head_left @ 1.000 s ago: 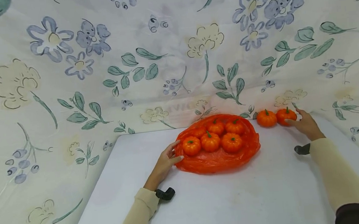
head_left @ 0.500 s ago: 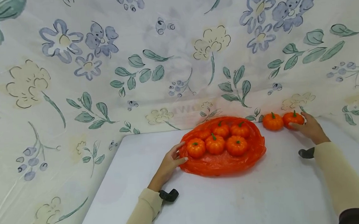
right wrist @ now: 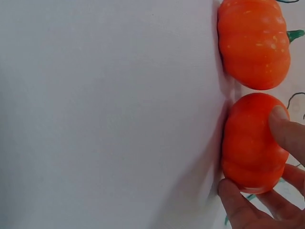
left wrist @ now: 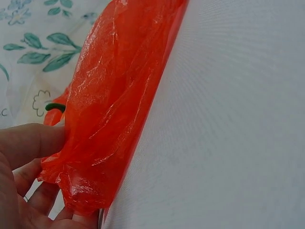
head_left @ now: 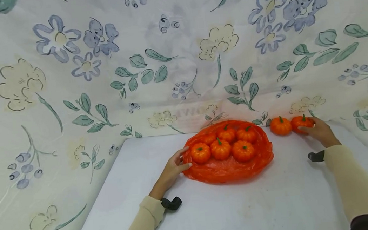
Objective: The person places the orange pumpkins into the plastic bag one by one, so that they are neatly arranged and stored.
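My left hand (head_left: 171,170) holds the near-left rim of a red plastic bag (head_left: 222,172), its thumb on one side and fingers on the other, as the left wrist view shows. Several small orange pumpkins with green stems, such as the front-middle pumpkin (head_left: 221,149), sit inside the bag's open mouth. At the table's back right, my right hand (head_left: 322,133) grips a mini pumpkin (right wrist: 252,143), thumb on top and fingers round its far end. Another mini pumpkin (head_left: 281,126) rests just left of it, with a narrow gap in the right wrist view.
The white table (head_left: 256,209) carries the bag and both loose pumpkins. A flowered cloth (head_left: 157,85) rises right behind the table's back edge and hangs along its left side. Dark wrist-worn devices, such as the left wrist device (head_left: 172,203), sit by both cuffs.
The head view has shifted slightly, so everything appears a little further right than a second ago. Both hands keep their places on the bag and the pumpkin.
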Tool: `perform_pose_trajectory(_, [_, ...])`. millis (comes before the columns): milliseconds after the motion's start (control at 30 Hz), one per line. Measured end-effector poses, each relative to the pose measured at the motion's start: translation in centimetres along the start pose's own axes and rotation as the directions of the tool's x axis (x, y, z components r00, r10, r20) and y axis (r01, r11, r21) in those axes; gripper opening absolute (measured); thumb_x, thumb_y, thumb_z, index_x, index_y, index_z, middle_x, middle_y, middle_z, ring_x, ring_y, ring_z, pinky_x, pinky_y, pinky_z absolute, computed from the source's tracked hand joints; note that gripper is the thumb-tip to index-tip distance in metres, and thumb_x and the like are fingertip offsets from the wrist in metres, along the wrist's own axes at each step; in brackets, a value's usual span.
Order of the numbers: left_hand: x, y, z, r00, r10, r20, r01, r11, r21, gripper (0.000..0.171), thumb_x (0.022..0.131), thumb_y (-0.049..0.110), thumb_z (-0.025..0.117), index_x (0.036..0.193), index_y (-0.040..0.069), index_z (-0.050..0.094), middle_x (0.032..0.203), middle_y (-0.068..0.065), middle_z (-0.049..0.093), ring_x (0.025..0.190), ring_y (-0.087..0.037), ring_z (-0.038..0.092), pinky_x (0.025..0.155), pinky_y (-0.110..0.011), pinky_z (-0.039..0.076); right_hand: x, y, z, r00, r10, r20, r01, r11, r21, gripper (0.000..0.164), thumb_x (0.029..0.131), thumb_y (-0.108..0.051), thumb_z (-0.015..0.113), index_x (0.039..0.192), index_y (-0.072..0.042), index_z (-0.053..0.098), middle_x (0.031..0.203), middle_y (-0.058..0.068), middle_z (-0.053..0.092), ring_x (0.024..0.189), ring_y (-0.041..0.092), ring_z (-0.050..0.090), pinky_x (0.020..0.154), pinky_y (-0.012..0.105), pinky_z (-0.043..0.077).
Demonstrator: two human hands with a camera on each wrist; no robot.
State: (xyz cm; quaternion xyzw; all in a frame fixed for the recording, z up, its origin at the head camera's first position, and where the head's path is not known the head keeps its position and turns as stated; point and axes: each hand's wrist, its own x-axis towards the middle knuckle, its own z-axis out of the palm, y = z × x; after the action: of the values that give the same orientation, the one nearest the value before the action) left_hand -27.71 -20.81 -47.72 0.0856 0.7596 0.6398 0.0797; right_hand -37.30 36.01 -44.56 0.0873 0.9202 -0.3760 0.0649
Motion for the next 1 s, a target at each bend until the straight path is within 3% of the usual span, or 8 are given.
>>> perform_pose_trajectory(200, [0.2,0.3,-0.3,0.999,0.027,0.020,-0.027,0.999,0.038,0.064,0.092,0.011,0.067,0.150,0.021,0.043,0.159,-0.006,0.036,0.139,-0.031,0.044,0.110,-0.043,0.047,-1.2,-0.4,-0.2,0.996,0.068,-0.058,-0.061,0.992,0.109,0.095,0.099,-0.053,0.052,0.157,0.004,0.002,0.161,0.034,0.003,0.144,0.057,0.011,0.115,0.070,0.022])
perform_pose_trajectory(367, [0.4,0.5,-0.5,0.999,0.029,0.018,-0.030,0.999,0.027,0.066,0.092,0.008,0.067,0.152,0.018,0.041,0.160,-0.008,0.035,0.139,-0.033,0.043,0.111,-0.043,0.045,-2.6,-2.6,-0.3,0.982,0.061,-0.179,-0.019,0.973,0.228,0.090,0.098,-0.050,0.054,0.160,-0.004,0.007,0.165,0.026,0.005,0.149,0.051,0.012,0.116,0.065,0.025])
perform_pose_trajectory(600, [0.8,0.2,0.2,0.999,0.023,0.032,-0.023,1.000,0.001,0.067,0.092,0.009,0.067,0.153,0.018,0.040,0.161,-0.008,0.033,0.141,-0.034,0.041,0.113,-0.045,0.043,-6.1,-7.2,0.1,0.976,-0.157,-0.153,0.174,0.979,0.110,0.091,0.095,-0.055,0.057,0.160,-0.009,0.014,0.162,0.029,0.015,0.137,0.054,0.030,0.108,0.066,0.038])
perform_pose_trajectory(767, [0.6,0.0,0.3,1.000,0.009,0.022,-0.008,1.000,-0.008,0.065,0.092,0.009,0.067,0.151,0.020,0.042,0.160,-0.006,0.035,0.139,-0.031,0.043,0.111,-0.043,0.045,-8.7,-10.2,1.9,0.950,-0.297,-0.092,0.304,0.949,0.078,0.084,0.096,-0.050,0.060,0.159,-0.010,0.021,0.160,0.029,0.022,0.134,0.054,0.036,0.101,0.065,0.046])
perform_pose_trajectory(1000, [0.2,-0.3,0.0,1.000,0.008,0.021,-0.008,1.000,0.003,0.066,0.092,0.009,0.067,0.152,0.019,0.041,0.161,-0.007,0.033,0.140,-0.032,0.042,0.111,-0.043,0.045,-11.4,-13.0,5.7,0.897,-0.441,-0.009,0.438,0.886,0.152,0.080,0.094,-0.041,0.067,0.156,-0.008,0.029,0.156,0.025,0.029,0.134,0.049,0.042,0.103,0.060,0.048])
